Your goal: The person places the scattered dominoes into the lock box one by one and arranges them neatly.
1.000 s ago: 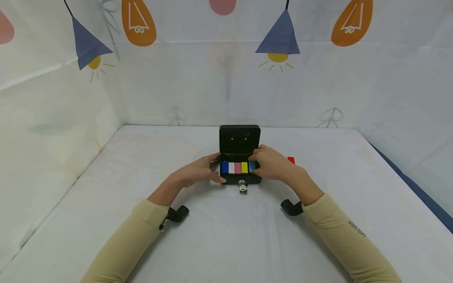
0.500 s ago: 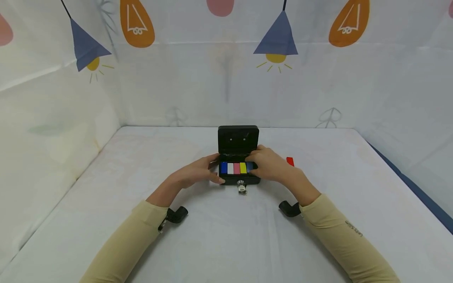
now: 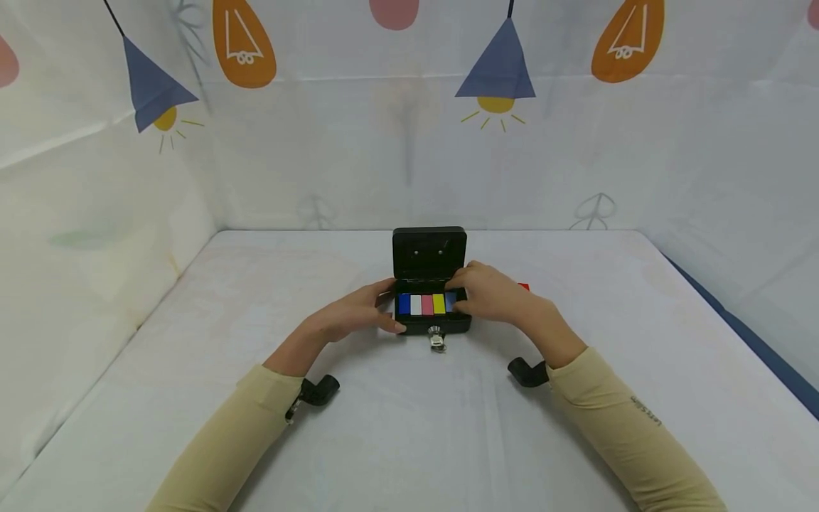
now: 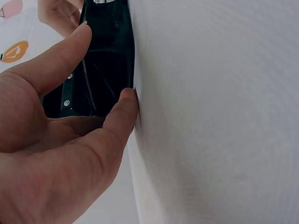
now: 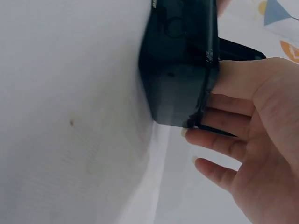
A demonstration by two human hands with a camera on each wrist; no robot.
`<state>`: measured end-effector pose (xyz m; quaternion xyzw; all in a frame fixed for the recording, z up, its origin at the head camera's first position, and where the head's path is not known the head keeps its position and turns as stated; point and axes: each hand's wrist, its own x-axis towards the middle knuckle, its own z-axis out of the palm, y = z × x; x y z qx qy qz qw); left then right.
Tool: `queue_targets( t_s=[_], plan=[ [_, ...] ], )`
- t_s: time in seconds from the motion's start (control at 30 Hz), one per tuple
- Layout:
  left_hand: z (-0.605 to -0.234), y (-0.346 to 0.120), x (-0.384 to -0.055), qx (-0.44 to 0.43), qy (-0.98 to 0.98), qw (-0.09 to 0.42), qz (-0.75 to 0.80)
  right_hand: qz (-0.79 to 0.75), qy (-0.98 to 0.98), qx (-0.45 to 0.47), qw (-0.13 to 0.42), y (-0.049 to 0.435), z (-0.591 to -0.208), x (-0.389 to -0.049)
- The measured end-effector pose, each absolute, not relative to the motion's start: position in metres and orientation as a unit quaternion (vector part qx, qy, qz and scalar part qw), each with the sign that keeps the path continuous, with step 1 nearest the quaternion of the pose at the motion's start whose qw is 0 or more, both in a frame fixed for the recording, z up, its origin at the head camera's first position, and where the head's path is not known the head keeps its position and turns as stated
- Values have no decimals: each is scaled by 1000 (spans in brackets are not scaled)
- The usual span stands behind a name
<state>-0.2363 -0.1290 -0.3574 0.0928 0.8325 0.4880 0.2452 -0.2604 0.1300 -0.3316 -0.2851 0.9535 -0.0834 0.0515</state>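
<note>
A small black metal cash box (image 3: 429,324) stands on the white table with its lid (image 3: 429,252) raised. Inside, in a row, lie a dark blue block (image 3: 404,304), a white block (image 3: 416,304), a pink block (image 3: 427,304) and a yellow block (image 3: 439,304). At the row's right end my right hand (image 3: 491,291) pinches a grey-blue block (image 3: 451,301), thumb toward the front, fingers toward the hinge. My left hand (image 3: 348,311) holds the box's left side, its thumb (image 4: 70,51) at the front corner and other fingers behind. In the right wrist view the box wall hides the blocks.
Keys (image 3: 438,341) hang from the lock at the box's front. A red piece (image 3: 525,286) lies behind the right hand, mostly covered by it. White printed cloth walls (image 3: 409,142) close off the back and sides of the table.
My right hand has shifted the grey-blue block slightly left, narrowing the dark gap beside the yellow one. Less of the red piece shows than half a second ago. The left hand stays on the box.
</note>
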Motion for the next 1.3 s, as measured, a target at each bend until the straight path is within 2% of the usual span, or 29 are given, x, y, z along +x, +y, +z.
queue_targets(
  t_s=[0.97,1.3],
  plan=[
    [-358,-129,-237,99,833,245,485,-145,953,-265,29,153,-315,-267],
    [-358,-129,-237,102,836,243,482,-123,966,-220,52,169,-314,-272]
  ],
)
